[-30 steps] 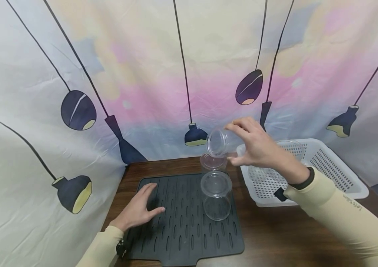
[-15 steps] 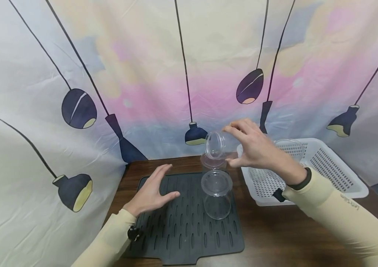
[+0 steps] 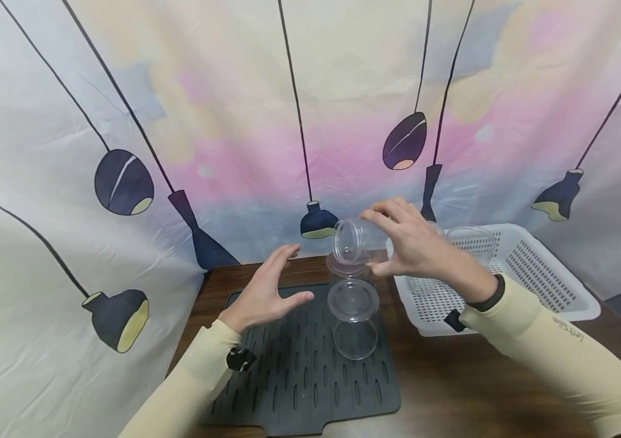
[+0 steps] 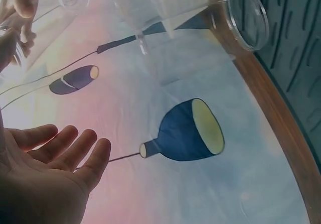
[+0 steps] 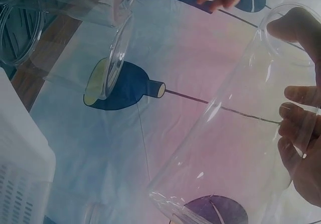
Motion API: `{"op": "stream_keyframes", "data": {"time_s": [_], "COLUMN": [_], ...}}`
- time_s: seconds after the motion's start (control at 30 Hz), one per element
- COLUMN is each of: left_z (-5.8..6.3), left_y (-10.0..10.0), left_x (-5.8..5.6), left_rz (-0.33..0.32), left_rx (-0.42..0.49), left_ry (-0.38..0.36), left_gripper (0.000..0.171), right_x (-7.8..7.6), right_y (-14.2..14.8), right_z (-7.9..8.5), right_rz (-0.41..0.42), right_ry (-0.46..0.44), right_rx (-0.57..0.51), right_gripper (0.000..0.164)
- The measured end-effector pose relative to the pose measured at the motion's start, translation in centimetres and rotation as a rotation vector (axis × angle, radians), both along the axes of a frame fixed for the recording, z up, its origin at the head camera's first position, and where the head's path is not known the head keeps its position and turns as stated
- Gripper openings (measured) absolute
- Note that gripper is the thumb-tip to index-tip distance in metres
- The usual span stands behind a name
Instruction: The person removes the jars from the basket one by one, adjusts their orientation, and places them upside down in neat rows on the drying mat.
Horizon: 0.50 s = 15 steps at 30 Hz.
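Observation:
A clear jar (image 3: 362, 240) lies nearly on its side in the air, its rim facing left, and my right hand (image 3: 411, 246) grips it from the right with thumb below and fingers above. In the right wrist view the transparent jar wall (image 5: 220, 133) shows with the fingers curled around it. My left hand (image 3: 263, 295) hovers over the dark grey mat (image 3: 288, 383), fingers and thumb spread, holding nothing. To its right, another clear jar (image 3: 355, 334) stands on the mat. Behind that stands a further clear jar (image 3: 346, 267), partly hidden by the held one.
A white perforated basket (image 3: 554, 286) sits at the right of the brown wooden table (image 3: 453, 383), with clear containers (image 3: 477, 237) inside. A patterned cloth (image 3: 234, 121) printed with hanging lamps rises behind and along the left side.
My left hand has moved right and upward toward the held jar, fingers still spread. My right hand has shifted slightly left and down with the jar. The standing jars stay put.

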<state>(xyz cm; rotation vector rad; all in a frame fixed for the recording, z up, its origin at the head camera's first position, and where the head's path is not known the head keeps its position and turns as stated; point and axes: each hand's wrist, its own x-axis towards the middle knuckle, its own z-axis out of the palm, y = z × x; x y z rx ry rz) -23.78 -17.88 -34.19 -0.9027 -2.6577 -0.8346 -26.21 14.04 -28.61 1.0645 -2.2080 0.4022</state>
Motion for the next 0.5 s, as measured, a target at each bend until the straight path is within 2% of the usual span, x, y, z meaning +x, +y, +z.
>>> {"op": "stream_keyframes", "data": {"time_s": [0.5], "left_z": [1.4], "left_y": [2.2], "left_x": [-0.6], "left_rz": [-0.066], "left_rx": [0.029], "left_ry": [0.055], "left_gripper": [0.087], "right_x": [0.0], "right_y": [0.1], "right_z": [-0.4], "right_rz": [-0.003], "right_ry": [0.003], "right_rx": [0.025], "right_gripper": [0.082]}}
